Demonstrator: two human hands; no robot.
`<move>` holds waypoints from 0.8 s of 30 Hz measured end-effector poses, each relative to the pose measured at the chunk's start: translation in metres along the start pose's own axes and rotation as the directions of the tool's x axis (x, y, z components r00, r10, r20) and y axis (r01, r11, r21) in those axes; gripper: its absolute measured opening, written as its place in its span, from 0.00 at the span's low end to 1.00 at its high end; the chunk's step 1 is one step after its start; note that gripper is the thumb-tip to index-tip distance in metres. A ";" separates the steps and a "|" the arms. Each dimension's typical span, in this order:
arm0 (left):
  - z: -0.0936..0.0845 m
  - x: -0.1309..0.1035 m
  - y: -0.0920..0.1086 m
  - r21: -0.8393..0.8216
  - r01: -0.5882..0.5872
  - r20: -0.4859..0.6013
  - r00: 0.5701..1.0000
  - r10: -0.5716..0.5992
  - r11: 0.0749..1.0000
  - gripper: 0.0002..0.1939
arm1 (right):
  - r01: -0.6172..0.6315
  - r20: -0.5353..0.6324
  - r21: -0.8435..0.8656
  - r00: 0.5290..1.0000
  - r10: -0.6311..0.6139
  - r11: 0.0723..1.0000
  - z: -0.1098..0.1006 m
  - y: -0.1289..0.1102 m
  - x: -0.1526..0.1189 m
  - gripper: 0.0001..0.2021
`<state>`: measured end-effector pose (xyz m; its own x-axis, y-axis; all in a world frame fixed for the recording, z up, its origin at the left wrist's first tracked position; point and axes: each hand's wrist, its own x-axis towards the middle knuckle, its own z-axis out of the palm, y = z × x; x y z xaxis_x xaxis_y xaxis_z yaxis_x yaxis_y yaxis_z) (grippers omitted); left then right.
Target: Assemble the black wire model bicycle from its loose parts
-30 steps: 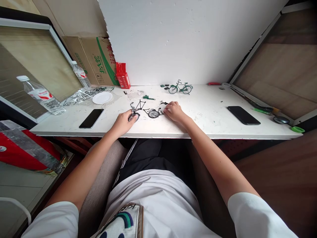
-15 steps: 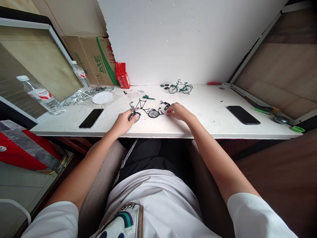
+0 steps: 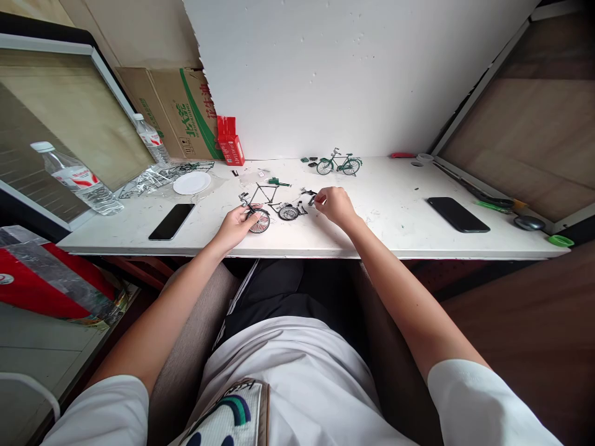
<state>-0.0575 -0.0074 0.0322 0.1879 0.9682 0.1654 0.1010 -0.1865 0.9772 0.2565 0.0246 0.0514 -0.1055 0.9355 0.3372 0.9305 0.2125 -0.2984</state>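
My left hand (image 3: pixel 235 226) is closed around the front end of a black model bicycle frame (image 3: pixel 264 192), by its fork and handlebar. The spoked front wheel (image 3: pixel 259 220) is fitted there, beside my thumb and fingers. On the table to its right lies a rear wheel (image 3: pixel 289 212) with thin black parts around it. My right hand (image 3: pixel 335 204) has its fingertips pinched together at several small black parts (image 3: pixel 307 196); what is between the fingers is too small to make out. Behind them lies a small green part (image 3: pixel 279 182).
A finished-looking green model bicycle (image 3: pixel 339 163) stands at the back. One phone (image 3: pixel 171 222) lies on the left, another phone (image 3: pixel 458 214) on the right. A white lid (image 3: pixel 192 183), parts in clear plastic (image 3: pixel 153 179), a water bottle (image 3: pixel 77 179) and a red box (image 3: pixel 231 145) are at the left.
My left hand has turned and shifted the bicycle frame, bringing its front wheel slightly right and toward me. My right hand has moved a little to the right and away from me.
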 end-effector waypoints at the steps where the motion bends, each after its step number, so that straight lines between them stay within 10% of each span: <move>1: 0.002 -0.001 0.000 -0.017 0.010 0.001 1.000 -0.010 1.000 0.36 | -0.008 -0.034 0.069 0.999 0.010 0.998 0.001 0.001 0.001 0.11; 6: 0.015 -0.004 -0.003 -0.152 0.057 -0.029 0.998 -0.063 0.987 0.37 | -0.067 -0.131 0.543 0.978 0.163 0.837 0.003 -0.002 0.005 0.09; 10: 0.024 -0.003 -0.012 -0.217 0.029 -0.082 0.996 -0.048 0.976 0.37 | -0.125 0.079 0.859 0.990 0.113 0.497 -0.002 -0.027 0.000 0.17; 24: 0.029 -0.005 -0.014 -0.267 -0.018 -0.177 0.984 -0.031 0.963 0.36 | -0.244 0.260 0.958 0.960 -0.102 0.148 0.012 -0.065 -0.020 0.22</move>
<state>-0.0312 -0.0142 0.0136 0.0086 0.9877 0.1560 -0.1673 -0.1524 0.9741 0.1941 -0.0042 0.0529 -0.2874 0.9500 0.1218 -0.1726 0.0737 -0.9822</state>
